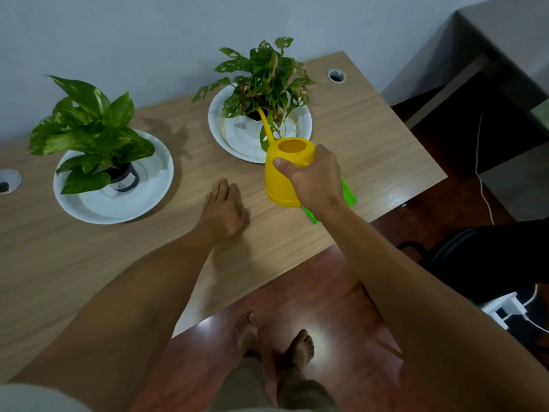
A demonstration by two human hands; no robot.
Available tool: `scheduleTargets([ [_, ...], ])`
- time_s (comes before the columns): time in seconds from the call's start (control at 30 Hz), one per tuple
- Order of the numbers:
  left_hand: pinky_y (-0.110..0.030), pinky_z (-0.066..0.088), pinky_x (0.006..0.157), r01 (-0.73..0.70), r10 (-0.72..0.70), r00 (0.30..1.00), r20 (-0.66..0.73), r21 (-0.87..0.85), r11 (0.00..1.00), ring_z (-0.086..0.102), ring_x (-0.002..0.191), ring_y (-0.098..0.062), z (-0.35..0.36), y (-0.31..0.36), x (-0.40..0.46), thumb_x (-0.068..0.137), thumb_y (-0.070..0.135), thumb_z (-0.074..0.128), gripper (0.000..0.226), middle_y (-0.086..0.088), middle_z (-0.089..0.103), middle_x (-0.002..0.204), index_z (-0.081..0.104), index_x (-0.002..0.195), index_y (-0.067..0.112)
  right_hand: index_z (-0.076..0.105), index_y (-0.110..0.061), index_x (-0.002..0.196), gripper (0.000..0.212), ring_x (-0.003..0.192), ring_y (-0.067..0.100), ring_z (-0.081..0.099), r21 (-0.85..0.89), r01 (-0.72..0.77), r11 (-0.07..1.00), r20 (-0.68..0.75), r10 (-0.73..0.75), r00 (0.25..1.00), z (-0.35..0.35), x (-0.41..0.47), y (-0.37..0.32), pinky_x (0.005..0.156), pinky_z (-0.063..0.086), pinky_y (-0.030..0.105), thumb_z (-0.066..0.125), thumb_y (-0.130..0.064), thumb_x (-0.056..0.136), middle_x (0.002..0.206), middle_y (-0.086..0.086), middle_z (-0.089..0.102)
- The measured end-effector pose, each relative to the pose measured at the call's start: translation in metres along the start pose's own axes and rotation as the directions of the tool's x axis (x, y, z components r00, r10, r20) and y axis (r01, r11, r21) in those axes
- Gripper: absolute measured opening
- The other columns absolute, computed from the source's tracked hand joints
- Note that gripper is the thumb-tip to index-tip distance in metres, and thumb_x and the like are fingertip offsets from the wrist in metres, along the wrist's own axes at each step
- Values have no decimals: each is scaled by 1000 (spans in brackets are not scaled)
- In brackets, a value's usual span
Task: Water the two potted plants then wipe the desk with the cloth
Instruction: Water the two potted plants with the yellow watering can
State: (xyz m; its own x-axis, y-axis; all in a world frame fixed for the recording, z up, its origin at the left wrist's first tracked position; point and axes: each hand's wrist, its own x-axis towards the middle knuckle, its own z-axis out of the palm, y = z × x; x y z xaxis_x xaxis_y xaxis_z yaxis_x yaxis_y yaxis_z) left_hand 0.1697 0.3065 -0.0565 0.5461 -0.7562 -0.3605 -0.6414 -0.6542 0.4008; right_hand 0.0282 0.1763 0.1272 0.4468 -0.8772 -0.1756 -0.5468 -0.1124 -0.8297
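Bare feet [274,341] stood on the glossy reddish floor [320,295] at the near edge, and up from there both forearms reached over the wooden counter [89,263]. Left hand [225,208] lay flat, palm down, fingers stretched out and holding nothing, pressed on the bare counter between the two plates. Right hand [316,177] was wrapped tight around the yellow watering can [285,171], thumb across its near side, and the can's thin spout [266,126] ran up and away into the leaves of the far right plant [264,81], its tip right at the pot's rim. That plant stood on a white plate [301,127] with a brownish ring stain. Just beneath the can and wrist, a bright green cloth [349,194] peeked out, lying on the counter near its right edge. Over on the left, the broad-leaved plant [89,126] sat in a dark pot [126,178] on its own white plate [98,208], well apart from the can.
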Motion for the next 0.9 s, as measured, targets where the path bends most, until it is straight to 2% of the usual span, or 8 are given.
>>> scheduleTargets([
  [0.13,-52,7,126,10,-10,1000,15,5,1000,-4,158,-37,-2,0,2,97,52,50,86,-19,-4,170,10,162,11,63,-7,122,62,104,20,63,-9,5,1000,-21,-5,1000,-6,-2,-10,78,43,27,87,-44,79,114,3,68],
  [0.33,-52,5,126,24,-25,999,44,21,999,-6,158,-35,-3,2,3,98,52,48,86,-17,-7,170,6,162,12,60,-6,127,66,106,22,62,-16,-13,1000,-26,12,1000,-16,-5,-17,77,41,27,86,-45,80,122,7,67],
  [0.47,-51,4,127,36,-37,997,61,26,999,-8,158,-34,-4,3,4,99,53,47,87,-15,-9,170,5,163,12,61,-7,122,61,101,20,58,-25,-12,1000,-7,11,1000,-19,-8,-20,77,40,28,86,-44,81,107,0,59],
  [0.67,-51,6,127,34,-37,997,68,43,999,-7,158,-34,-4,2,4,98,54,47,88,-15,-8,171,5,163,13,61,-7,121,59,105,23,61,-15,-18,1000,20,18,1000,-16,-11,-22,78,43,30,86,-43,82,107,0,59],
  [0.83,-52,7,126,30,-33,997,66,37,999,-7,158,-35,-6,2,2,98,52,49,86,-16,-8,170,7,162,12,60,-7,122,56,95,16,52,-10,-20,1000,18,20,1000,-21,-12,-27,75,39,27,84,-41,85,99,-6,52],
  [0.9,-53,9,126,25,-27,998,61,29,999,-6,158,-36,-6,3,1,98,50,50,85,-17,-6,170,9,162,11,59,-7,122,56,96,17,52,-1,-26,1000,13,26,1000,-23,-12,-29,76,39,28,84,-41,85,102,-4,53],
])
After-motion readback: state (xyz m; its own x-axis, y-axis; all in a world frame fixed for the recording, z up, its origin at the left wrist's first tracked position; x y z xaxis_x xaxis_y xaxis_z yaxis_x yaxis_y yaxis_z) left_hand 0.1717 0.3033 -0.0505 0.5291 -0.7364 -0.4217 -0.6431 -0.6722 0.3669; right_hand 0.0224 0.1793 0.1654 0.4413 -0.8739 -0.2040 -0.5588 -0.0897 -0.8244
